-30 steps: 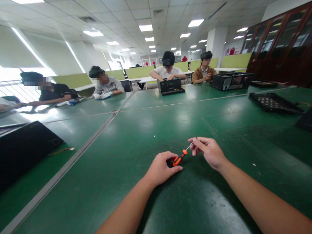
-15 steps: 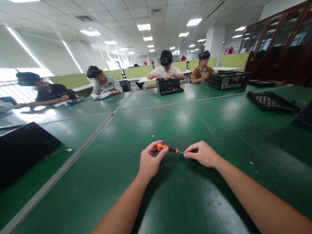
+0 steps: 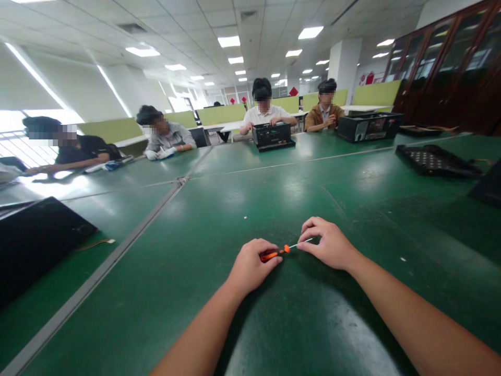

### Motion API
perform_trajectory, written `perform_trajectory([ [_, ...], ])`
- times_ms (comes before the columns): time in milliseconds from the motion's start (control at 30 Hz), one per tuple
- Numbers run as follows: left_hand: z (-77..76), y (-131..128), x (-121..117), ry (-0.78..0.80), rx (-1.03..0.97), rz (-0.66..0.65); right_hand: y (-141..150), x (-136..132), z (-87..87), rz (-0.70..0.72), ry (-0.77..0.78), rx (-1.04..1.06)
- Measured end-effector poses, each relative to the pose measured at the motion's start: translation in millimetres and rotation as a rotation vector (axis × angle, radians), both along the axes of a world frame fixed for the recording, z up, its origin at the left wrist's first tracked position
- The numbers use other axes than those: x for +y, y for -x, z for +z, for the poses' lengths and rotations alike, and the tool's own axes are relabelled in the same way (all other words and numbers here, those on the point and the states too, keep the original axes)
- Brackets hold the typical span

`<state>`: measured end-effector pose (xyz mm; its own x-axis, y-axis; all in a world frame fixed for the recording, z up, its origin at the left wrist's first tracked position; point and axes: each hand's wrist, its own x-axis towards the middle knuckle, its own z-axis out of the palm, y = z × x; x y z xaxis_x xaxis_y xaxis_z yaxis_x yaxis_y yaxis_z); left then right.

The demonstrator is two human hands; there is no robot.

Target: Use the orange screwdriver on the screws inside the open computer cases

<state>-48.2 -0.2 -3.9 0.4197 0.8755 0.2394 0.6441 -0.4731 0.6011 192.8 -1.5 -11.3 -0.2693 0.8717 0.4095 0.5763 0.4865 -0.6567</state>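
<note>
My left hand is closed around the handle of the screwdriver, thumb on the near side and fingers over the far side. My right hand pinches its thin metal shaft between thumb and fingers. I have the screwdriver low over the green counter, in front of me; whether it touches the surface I cannot tell. Its long axis runs mostly sideways between my hands, slanting a little away from me toward the right. The orange-and-black handle is at the left, and the shaft points right, its end showing just inside my curved right fingers.
</note>
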Motion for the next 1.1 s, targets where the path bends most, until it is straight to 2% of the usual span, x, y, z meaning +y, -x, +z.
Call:
perform_trajectory([
  [67,-0.6,-1,1,-0.028,0.032,-0.033,0,-2,2.9,0.009,-0.017,0.007],
  [167,0.8,1,1,-0.063,0.015,0.001,0,-2,2.5,0.016,-0.016,-0.003],
  [367,4.2,1,-5,-0.033,-0.076,0.05,-2,4,-13.1,0.089,0.037,-0.112],
  [467,6.1,-2,-8,-0.047,-0.119,0.079,-2,4,-15.6,0.107,0.034,-0.133],
  [567,7.1,-2,-7,-0.07,-0.119,0.071,-3,3,-9.5,0.086,0.008,-0.112],
  [733,3.1,-2,-5,-0.029,0.022,0.001,-5,-2,4.1,0.051,-0.035,-0.037],
  [933,2.2,-2,-6,-0.028,0.091,-0.064,-2,-7,7.9,0.089,-0.039,-0.004],
  [1000,2.4,-2,-6,-0.015,0.077,-0.041,-2,-7,6.4,0.083,-0.031,-0.01],
  [1100,2.9,-3,-8,0.002,0.004,0.067,-3,-4,0.8,0.079,0.006,-0.051],
])
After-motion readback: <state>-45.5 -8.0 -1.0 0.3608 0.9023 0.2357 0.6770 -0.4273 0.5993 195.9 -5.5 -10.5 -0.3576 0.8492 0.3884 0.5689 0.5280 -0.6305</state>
